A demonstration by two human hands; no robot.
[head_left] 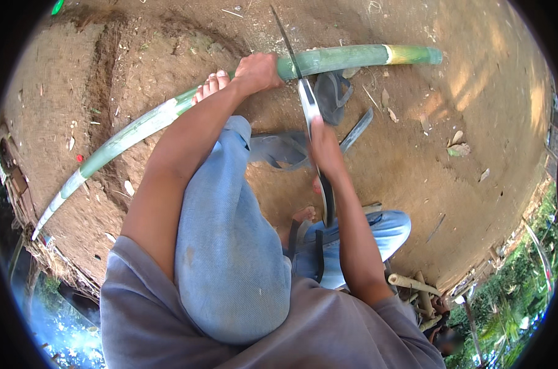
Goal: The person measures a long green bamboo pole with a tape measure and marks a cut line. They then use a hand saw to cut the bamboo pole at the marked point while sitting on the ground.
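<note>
A long green bamboo pole point(337, 59) lies across the ground in front of me, curved by the lens. My left hand point(258, 71) is closed over it, and the toes of one bare foot point(211, 86) rest on it just left of that hand. My right hand point(325, 147) grips the black and white handle of a saw point(307, 101). Its thin dark blade, seen nearly edge-on, crosses the pole just right of my left hand. How deep the blade sits in the bamboo cannot be made out.
Grey sandals point(279, 149) lie on the bare dirt under the saw, beside a flat grey strip point(356, 130). Dry leaves point(458, 145) are scattered at right. Cut poles point(414, 283) are stacked at lower right, near green plants point(506, 307).
</note>
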